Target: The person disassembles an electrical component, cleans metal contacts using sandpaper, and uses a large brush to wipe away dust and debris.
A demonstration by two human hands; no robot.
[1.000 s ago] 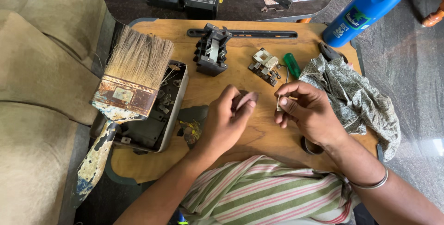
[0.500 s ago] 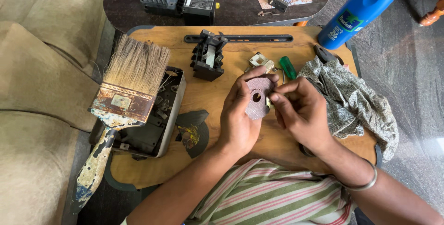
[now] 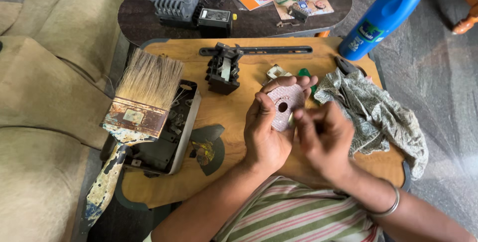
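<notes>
The left hand (image 3: 266, 132) holds a pinkish disc (image 3: 285, 105) with a round hole in its middle, thumb on the near edge and fingers curled round the far edge, above the middle of the wooden table (image 3: 239, 122). The right hand (image 3: 322, 136) is drawn together just beside the disc's lower right edge, fingertips pinched; whether something small sits between them I cannot tell, as the hand is blurred.

To the right lies a crumpled grey cloth (image 3: 371, 112). A wide paintbrush (image 3: 137, 112) with a flaking handle rests across a shallow metal box (image 3: 167, 145) of small parts at the table's left edge. A black switch block (image 3: 222, 70) stands further back. A blue bottle (image 3: 383, 15) lies tilted at the far right corner, beside a dark oval table (image 3: 249, 18).
</notes>
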